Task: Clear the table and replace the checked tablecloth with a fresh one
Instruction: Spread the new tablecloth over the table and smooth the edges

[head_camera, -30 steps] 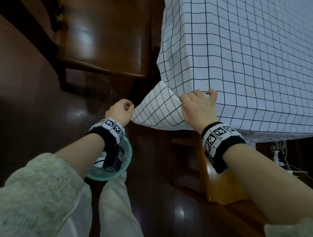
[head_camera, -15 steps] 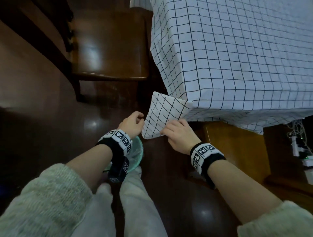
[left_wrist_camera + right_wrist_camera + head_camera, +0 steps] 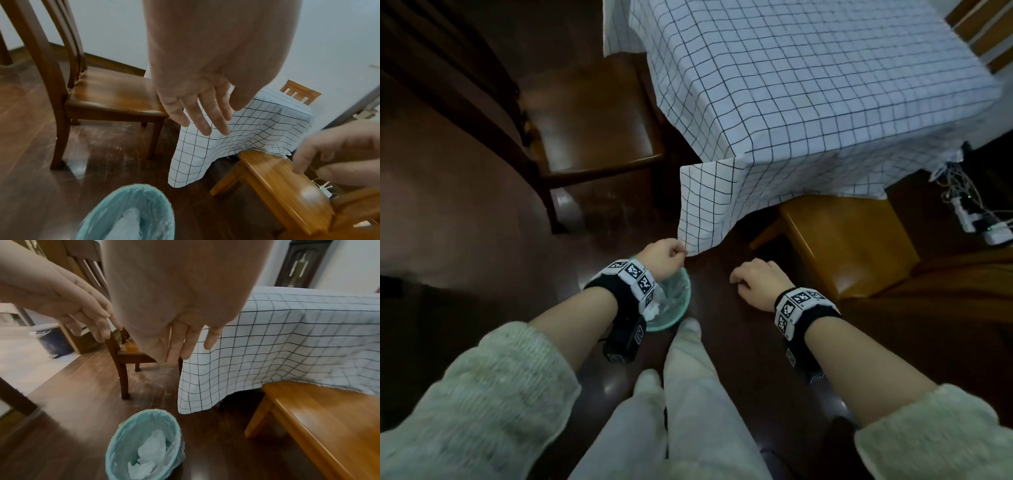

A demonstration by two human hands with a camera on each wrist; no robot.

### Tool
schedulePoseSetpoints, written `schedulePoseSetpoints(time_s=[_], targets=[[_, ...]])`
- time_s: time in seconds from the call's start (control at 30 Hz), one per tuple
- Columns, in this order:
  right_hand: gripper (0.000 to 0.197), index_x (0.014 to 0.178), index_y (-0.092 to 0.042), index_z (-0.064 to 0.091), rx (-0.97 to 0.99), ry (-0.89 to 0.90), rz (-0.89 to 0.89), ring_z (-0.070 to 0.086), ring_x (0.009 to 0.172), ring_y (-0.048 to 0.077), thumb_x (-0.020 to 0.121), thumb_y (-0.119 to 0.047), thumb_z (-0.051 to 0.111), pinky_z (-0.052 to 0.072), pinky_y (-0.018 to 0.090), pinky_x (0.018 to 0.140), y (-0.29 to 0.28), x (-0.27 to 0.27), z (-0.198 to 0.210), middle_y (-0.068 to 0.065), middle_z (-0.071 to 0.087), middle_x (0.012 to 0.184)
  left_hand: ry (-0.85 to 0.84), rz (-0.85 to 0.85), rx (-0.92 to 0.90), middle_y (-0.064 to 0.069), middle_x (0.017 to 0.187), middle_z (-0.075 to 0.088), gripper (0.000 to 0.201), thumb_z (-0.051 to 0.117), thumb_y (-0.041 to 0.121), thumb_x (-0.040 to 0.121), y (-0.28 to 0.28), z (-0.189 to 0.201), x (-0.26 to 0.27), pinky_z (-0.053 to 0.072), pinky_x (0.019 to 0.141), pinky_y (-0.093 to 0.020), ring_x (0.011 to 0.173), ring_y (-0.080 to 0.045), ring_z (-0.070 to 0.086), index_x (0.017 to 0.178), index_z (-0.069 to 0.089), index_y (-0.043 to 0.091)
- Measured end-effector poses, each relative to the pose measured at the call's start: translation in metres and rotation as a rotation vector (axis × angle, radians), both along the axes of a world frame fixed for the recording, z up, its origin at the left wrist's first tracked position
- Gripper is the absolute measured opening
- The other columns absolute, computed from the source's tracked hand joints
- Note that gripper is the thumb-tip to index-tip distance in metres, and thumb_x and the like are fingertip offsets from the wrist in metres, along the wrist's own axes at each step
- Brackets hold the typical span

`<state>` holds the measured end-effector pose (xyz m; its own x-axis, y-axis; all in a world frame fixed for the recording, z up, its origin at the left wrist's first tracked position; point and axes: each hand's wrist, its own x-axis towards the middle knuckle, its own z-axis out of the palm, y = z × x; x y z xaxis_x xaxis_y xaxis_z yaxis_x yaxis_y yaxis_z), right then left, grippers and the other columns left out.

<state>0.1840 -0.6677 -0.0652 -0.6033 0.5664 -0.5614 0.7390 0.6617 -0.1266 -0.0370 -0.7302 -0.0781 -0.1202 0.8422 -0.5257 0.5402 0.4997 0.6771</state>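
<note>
The white checked tablecloth (image 3: pixel 808 102) covers the table, and its near corner (image 3: pixel 698 212) hangs loose toward the floor. My left hand (image 3: pixel 664 255) hovers just beside the tip of that corner and holds nothing. In the left wrist view its fingers (image 3: pixel 201 116) are straight in front of the cloth (image 3: pixel 205 154). My right hand (image 3: pixel 753 277) hangs lower right of the corner, apart from it. The right wrist view shows its fingers (image 3: pixel 185 340) straight and empty before the cloth (image 3: pixel 267 353).
A bin with a teal liner (image 3: pixel 674 305) holding crumpled paper (image 3: pixel 148 451) stands on the floor under my left wrist. A dark wooden chair (image 3: pixel 585 120) is left of the table. A light wooden seat (image 3: pixel 852 240) pokes out under the cloth. A power strip with cables (image 3: pixel 983 222) lies far right.
Both hands have let go of the cloth corner and drawn back toward me. The corner has dropped and now hangs straight down. My view has pulled back from the table.
</note>
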Motion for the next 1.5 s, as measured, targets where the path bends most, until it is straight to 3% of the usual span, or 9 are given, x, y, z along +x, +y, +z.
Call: schedulePoseSetpoints(time_s=[0.17, 0.33, 0.47, 0.57, 0.63, 0.73, 1.13, 1.33, 1.5], targets=[[0.033, 0.126, -0.028, 0.057, -0.098, -0.039, -0.179, 0.049, 0.12, 0.019, 0.096, -0.021, 0.046, 0.038, 0.036, 0.101, -0.039, 0.037, 0.031, -0.004, 0.056, 0.128, 0.024, -0.125, -0.005, 0.009, 0.095, 0.062, 0.024, 0.045, 0.024, 0.097, -0.011, 0.038, 0.013, 0.041, 0.076, -0.023, 0.091, -0.01, 0.056, 0.115, 0.06, 0.021], [0.031, 0.123, -0.031, 0.059, -0.128, -0.033, -0.4, 0.055, 0.115, 0.019, 0.096, -0.023, 0.046, 0.048, 0.036, 0.095, -0.052, 0.072, 0.059, -0.005, 0.056, 0.128, 0.004, -0.232, 0.01, 0.005, 0.094, 0.068, 0.021, 0.045, 0.023, 0.097, 0.0, 0.064, 0.044, 0.043, 0.075, -0.023, 0.09, -0.012, 0.06, 0.11, 0.062, 0.019], [0.031, 0.123, -0.032, 0.058, -0.15, -0.014, -0.486, 0.059, 0.097, 0.017, 0.097, -0.024, 0.044, 0.053, 0.034, 0.084, -0.057, 0.1, 0.074, -0.006, 0.057, 0.125, 0.05, -0.347, 0.038, 0.01, 0.088, 0.068, 0.016, 0.046, 0.024, 0.097, 0.011, 0.076, 0.085, 0.044, 0.075, -0.024, 0.078, -0.006, 0.056, 0.102, 0.061, 0.024], [0.03, 0.122, -0.033, 0.057, -0.194, -0.027, -0.499, 0.059, 0.106, 0.019, 0.097, -0.026, 0.042, 0.053, 0.038, 0.088, -0.063, 0.126, 0.076, -0.003, 0.058, 0.126, 0.051, -0.448, 0.014, 0.011, 0.085, 0.067, 0.017, 0.046, 0.023, 0.097, 0.014, 0.074, 0.122, 0.048, 0.081, -0.025, 0.078, -0.006, 0.058, 0.101, 0.062, 0.024], [0.029, 0.121, -0.032, 0.058, -0.212, -0.032, -0.5, 0.058, 0.109, 0.02, 0.098, -0.027, 0.042, 0.052, 0.039, 0.09, -0.068, 0.149, 0.075, -0.003, 0.058, 0.126, 0.065, -0.509, -0.017, 0.014, 0.081, 0.066, 0.016, 0.046, 0.023, 0.096, 0.015, 0.07, 0.148, 0.048, 0.085, -0.025, 0.084, -0.006, 0.06, 0.099, 0.062, 0.026], [0.028, 0.121, -0.031, 0.058, -0.24, -0.032, -0.522, 0.058, 0.109, 0.019, 0.098, -0.027, 0.042, 0.052, 0.035, 0.087, -0.078, 0.192, 0.07, -0.004, 0.059, 0.124, 0.076, -0.568, -0.059, 0.012, 0.081, 0.066, 0.016, 0.047, 0.022, 0.096, 0.013, 0.065, 0.195, 0.049, 0.086, -0.025, 0.081, -0.007, 0.059, 0.099, 0.063, 0.025], [0.025, 0.111, -0.028, 0.066, -0.359, 0.046, -0.767, 0.059, 0.11, 0.019, 0.095, -0.024, 0.047, 0.048, 0.035, 0.095, -0.1, 0.431, 0.03, -0.004, 0.064, 0.12, 0.203, -0.806, -0.141, -0.002, 0.112, 0.065, 0.027, 0.046, 0.027, 0.095, 0.006, 0.043, 0.456, 0.051, 0.092, -0.036, 0.104, -0.019, 0.061, 0.114, 0.064, 0.02], [0.021, 0.1, -0.033, 0.067, -0.378, 0.062, -0.84, 0.061, 0.108, 0.022, 0.091, -0.026, 0.049, 0.049, 0.037, 0.095, -0.088, 0.493, 0.03, -0.002, 0.067, 0.114, 0.233, -0.909, -0.194, -0.004, 0.121, 0.062, 0.029, 0.047, 0.028, 0.096, 0.009, 0.033, 0.529, 0.046, 0.094, -0.031, 0.112, -0.022, 0.057, 0.118, 0.063, 0.017], [0.022, 0.105, -0.027, 0.067, -0.358, 0.059, -0.862, 0.062, 0.106, 0.022, 0.092, -0.024, 0.05, 0.051, 0.036, 0.092, -0.054, 0.525, 0.037, -0.001, 0.066, 0.114, 0.24, -0.975, -0.232, -0.008, 0.121, 0.063, 0.031, 0.046, 0.024, 0.096, 0.046, 0.036, 0.57, 0.049, 0.095, -0.035, 0.11, -0.024, 0.06, 0.119, 0.063, 0.012]])
